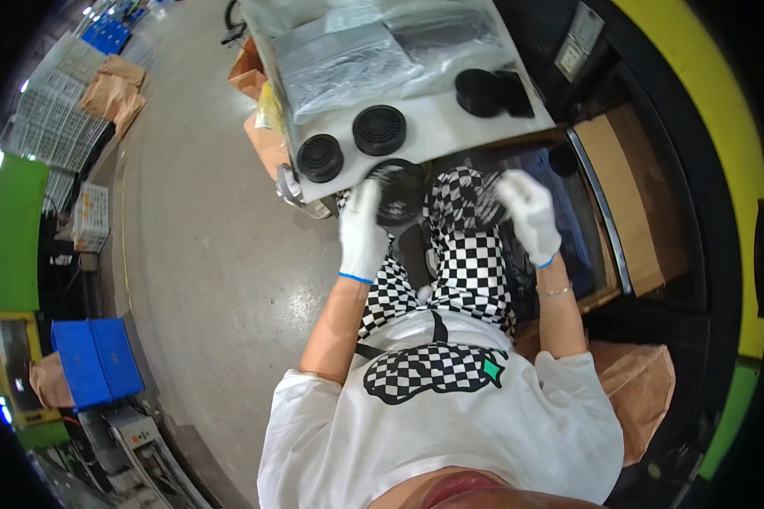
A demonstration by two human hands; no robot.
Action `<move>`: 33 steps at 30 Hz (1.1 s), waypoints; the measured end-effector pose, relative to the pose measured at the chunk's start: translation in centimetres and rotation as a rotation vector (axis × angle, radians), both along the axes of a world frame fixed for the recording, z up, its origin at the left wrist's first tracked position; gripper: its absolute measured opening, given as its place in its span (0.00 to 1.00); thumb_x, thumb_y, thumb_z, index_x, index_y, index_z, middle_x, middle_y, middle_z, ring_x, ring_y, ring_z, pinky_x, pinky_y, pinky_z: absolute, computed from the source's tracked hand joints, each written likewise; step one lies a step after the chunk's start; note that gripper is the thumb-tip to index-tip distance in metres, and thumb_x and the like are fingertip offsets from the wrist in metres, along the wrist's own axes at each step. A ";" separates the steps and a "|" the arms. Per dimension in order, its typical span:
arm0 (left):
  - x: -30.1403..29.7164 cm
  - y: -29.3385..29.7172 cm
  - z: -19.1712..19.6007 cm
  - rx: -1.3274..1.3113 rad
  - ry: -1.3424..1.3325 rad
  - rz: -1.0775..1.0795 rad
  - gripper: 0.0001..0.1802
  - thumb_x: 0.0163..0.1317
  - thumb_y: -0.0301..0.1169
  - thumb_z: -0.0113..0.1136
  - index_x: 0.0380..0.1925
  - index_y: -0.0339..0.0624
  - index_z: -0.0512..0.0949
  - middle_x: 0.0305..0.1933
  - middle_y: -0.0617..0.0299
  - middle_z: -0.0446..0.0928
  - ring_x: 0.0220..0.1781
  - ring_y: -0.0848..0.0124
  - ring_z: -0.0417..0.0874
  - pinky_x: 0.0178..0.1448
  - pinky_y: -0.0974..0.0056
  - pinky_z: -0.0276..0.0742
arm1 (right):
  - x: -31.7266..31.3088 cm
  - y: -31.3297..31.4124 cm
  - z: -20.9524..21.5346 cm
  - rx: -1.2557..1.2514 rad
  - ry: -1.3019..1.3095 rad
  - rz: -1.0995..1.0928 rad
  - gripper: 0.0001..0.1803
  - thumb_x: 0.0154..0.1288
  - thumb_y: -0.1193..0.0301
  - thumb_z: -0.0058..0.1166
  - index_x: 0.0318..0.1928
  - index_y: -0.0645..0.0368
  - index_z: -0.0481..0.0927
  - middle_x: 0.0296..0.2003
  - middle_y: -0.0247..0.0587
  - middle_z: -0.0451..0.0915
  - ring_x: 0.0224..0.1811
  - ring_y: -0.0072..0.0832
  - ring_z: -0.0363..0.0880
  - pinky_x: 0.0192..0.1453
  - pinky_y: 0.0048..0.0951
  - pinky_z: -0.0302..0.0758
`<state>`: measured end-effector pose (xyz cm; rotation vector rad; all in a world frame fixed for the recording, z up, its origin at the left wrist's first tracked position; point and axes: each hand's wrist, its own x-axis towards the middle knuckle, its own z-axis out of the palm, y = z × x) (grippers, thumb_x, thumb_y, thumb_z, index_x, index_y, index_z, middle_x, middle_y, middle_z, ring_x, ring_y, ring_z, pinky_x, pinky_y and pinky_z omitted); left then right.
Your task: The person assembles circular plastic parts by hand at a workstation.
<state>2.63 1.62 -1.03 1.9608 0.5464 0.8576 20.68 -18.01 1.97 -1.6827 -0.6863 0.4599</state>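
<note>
My left hand (pixel 362 231), in a white glove with a blue cuff edge, is closed on the rim of a round black grille cover (pixel 401 193) in front of the table's near edge. My right hand (pixel 530 216), gloved the same way, pinches a dark part with a striped pattern (pixel 491 202); motion smears it, and its exact kind cannot be made out. The two parts are apart, above my knees. On the white tabletop (pixel 433 136) stand two round black grilles (pixel 379 130) (pixel 320 158) at the left and a stack of round black parts (pixel 479 92) at the right.
Clear plastic bags (pixel 348 72) cover the table's far part. An open drawer-like space (pixel 560 220) with dark blue material lies right of my legs, beside cardboard (pixel 624 195). A brown paper bag (pixel 641 390) stands at my right. Blue crates (pixel 98 360) stand far left.
</note>
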 end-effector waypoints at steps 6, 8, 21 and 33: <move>-0.9 -2.9 4.9 -0.144 0.523 -0.354 0.21 0.54 0.32 0.65 0.47 0.35 0.76 0.37 0.50 0.82 0.40 0.65 0.82 0.49 0.63 0.77 | -3.9 3.3 3.6 -0.376 -0.170 0.538 0.14 0.65 0.66 0.55 0.43 0.64 0.80 0.27 0.36 0.81 0.30 0.18 0.77 0.37 0.24 0.74; -0.7 -3.0 4.5 -0.342 0.319 -0.402 0.19 0.55 0.32 0.66 0.44 0.35 0.76 0.35 0.59 0.80 0.38 0.76 0.78 0.47 0.67 0.76 | -4.7 3.8 0.8 -0.085 -0.292 0.316 0.14 0.65 0.66 0.55 0.40 0.67 0.80 0.29 0.39 0.82 0.30 0.24 0.78 0.37 0.26 0.75; -2.6 -1.2 4.0 -0.132 0.231 -0.322 0.20 0.56 0.42 0.67 0.39 0.36 0.79 0.35 0.54 0.82 0.37 0.71 0.82 0.43 0.64 0.77 | -9.2 5.5 -4.9 0.070 -0.298 0.032 0.11 0.64 0.71 0.51 0.34 0.70 0.78 0.26 0.42 0.80 0.28 0.25 0.73 0.36 0.29 0.73; -2.6 -1.5 4.6 0.052 0.367 -0.159 0.23 0.57 0.47 0.64 0.31 0.33 0.84 0.22 0.50 0.81 0.25 0.67 0.83 0.31 0.65 0.76 | -9.8 4.3 -9.0 0.013 -0.403 0.061 0.29 0.73 0.49 0.42 0.42 0.68 0.79 0.31 0.40 0.80 0.33 0.31 0.77 0.40 0.31 0.74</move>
